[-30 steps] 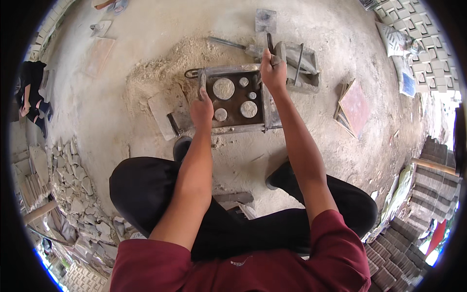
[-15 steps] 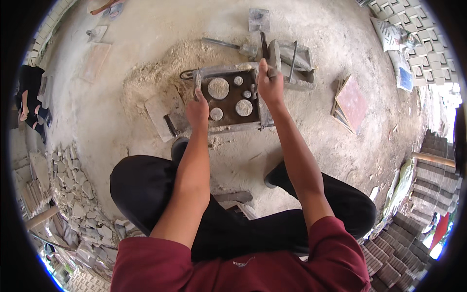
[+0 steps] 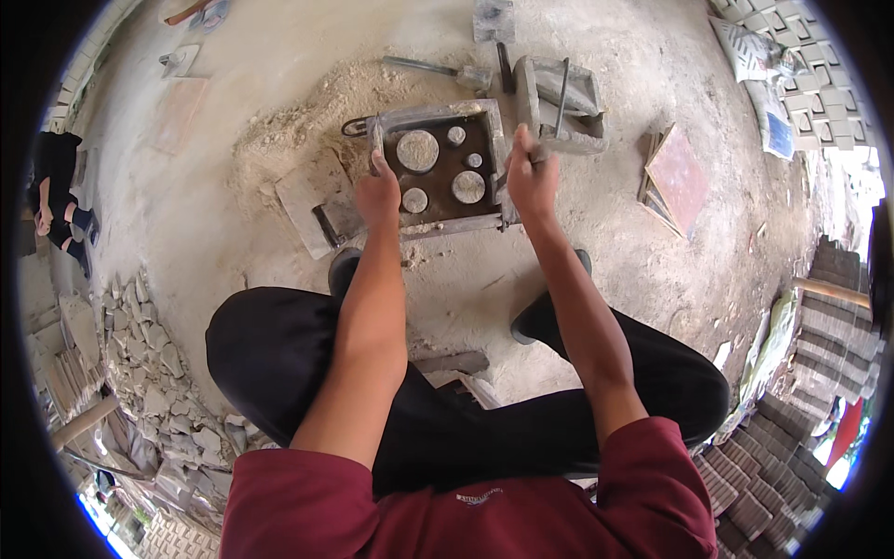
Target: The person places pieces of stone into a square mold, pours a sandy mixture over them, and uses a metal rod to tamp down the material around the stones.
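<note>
In front of me lies a square mould point(image 3: 438, 111) with a raised rim. Its brown inside holds several round, pale powder-topped discs of different sizes, among them a large disc point(image 3: 417, 151) and a smaller disc point(image 3: 468, 187). My left hand point(image 3: 378, 196) is closed on the mould's left wall, thumb on top. Just outside the right wall, my right hand point(image 3: 534, 184) is closed, with a blurred, greyish rounded end sticking out beside the fingers; the rest of that object is hidden.
Beyond the mould lie a long-handled tool point(image 3: 424, 66), a dark bar point(image 3: 505, 67) and a grey trough point(image 3: 596, 93) with a rod across it. Flat boards point(image 3: 677, 182) lie to the right, rubble point(image 3: 149, 373) to the left. Another person point(image 3: 58, 186) sits at far left.
My right hand has shifted right and slightly down, away from the mould's inner right side. My left hand stays on the left wall.
</note>
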Tool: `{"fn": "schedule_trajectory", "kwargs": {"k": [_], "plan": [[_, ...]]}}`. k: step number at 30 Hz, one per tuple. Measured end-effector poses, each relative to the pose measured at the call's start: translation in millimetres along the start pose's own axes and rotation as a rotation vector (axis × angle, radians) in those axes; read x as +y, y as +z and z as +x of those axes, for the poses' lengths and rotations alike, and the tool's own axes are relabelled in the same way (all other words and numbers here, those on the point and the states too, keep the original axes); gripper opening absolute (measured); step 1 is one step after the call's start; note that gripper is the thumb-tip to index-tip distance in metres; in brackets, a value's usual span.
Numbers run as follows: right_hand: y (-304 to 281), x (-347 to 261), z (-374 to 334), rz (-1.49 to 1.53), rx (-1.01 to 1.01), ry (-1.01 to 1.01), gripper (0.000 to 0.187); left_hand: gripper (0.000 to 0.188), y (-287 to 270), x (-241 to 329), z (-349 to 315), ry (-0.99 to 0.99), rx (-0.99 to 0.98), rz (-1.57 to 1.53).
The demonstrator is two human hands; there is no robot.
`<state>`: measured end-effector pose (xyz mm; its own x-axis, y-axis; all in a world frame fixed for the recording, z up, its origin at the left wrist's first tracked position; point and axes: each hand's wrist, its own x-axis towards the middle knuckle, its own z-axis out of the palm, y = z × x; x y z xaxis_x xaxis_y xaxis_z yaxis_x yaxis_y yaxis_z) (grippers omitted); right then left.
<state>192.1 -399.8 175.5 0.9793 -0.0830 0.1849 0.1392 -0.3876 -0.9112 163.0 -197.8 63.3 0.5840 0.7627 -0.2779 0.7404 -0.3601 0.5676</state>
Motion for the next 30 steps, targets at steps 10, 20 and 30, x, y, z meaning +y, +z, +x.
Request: {"fn": "schedule_trajectory", "kwargs": {"k": [10,20,30], "plan": [[7,-9,-34,0.154,0.143,0.169,0.050,0.082,-1,-4,0,-0.024,0.024,0.055],[12,-11,-21,0.042,0.130,0.097,0.053,0.081,2,6,1,-0.022,-0.002,-0.005],[-8,-17,-21,0.344,-0.241,0.037,0.050,0.080,0,5,1,-0.015,-0.009,0.009]]}}
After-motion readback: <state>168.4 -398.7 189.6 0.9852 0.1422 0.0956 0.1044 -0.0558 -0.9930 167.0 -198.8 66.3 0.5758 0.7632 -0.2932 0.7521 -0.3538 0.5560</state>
